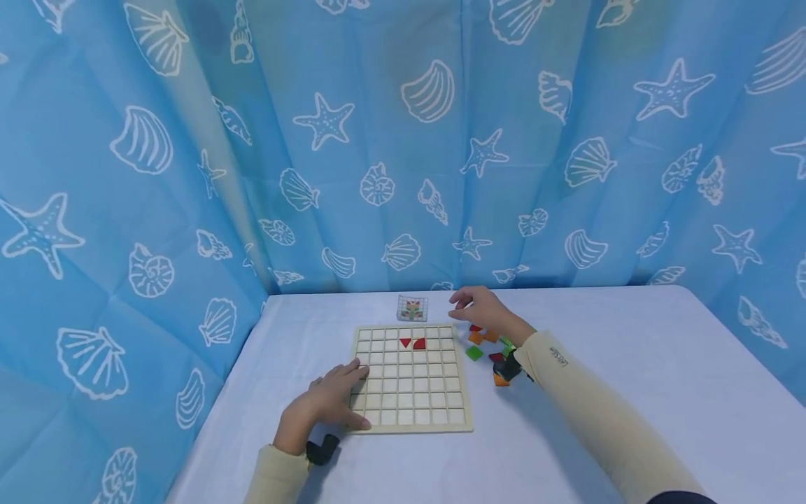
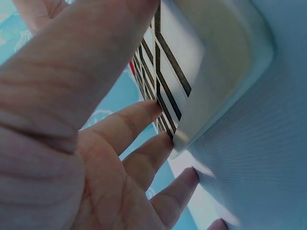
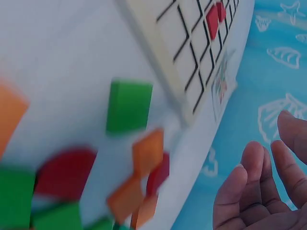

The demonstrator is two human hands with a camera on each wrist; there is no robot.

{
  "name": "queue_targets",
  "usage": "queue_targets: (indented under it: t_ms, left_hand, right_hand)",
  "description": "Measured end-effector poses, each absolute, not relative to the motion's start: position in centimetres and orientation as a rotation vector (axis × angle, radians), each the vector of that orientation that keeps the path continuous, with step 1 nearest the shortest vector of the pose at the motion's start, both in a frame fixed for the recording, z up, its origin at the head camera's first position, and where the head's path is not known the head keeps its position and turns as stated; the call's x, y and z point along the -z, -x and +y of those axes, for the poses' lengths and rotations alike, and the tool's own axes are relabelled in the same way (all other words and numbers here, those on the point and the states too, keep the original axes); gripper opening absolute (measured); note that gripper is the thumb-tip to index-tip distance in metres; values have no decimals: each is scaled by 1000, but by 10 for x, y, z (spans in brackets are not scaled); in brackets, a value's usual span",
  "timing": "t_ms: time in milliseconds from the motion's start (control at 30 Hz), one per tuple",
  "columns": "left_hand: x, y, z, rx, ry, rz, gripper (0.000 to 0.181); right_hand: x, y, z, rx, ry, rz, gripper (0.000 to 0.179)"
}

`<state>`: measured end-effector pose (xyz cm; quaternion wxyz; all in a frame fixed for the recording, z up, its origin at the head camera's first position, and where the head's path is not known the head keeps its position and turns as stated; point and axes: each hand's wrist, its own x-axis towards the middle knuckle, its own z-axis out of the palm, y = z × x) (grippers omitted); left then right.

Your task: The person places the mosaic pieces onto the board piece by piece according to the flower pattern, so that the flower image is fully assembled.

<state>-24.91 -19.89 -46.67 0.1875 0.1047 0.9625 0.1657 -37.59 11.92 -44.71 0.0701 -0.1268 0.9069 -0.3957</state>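
Note:
A cream grid board point(image 1: 413, 428) lies on the table. In one of its far rows sit a red triangle point(image 1: 405, 342) and a red piece with a curved edge point(image 1: 419, 344), side by side. My left hand point(image 1: 330, 395) rests at the board's left edge. Its thumb is near the front corner, its fingers spread, and some fingertips touch the rim in the left wrist view. Above the table, past the board's far right corner, my right hand point(image 1: 485, 309) hovers with fingers loosely bent. Nothing shows between those fingers in the right wrist view point(image 3: 261, 191).
Right of the board lie several loose pieces, among them a green block point(image 3: 128, 106), an orange block point(image 1: 501, 381) and a dark red one point(image 3: 67, 173). A small pattern card point(image 1: 412, 309) lies beyond the board. A blue shell-print curtain point(image 1: 403, 175) hangs behind the table.

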Motion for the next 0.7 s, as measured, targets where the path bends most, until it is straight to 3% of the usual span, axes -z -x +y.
queue_targets:
  t_ms: [700]
  left_hand:
    - [472, 252, -201, -479, -313, 2705, 102]
  right_hand:
    - [436, 375, 201, 1179, 193, 2774, 38]
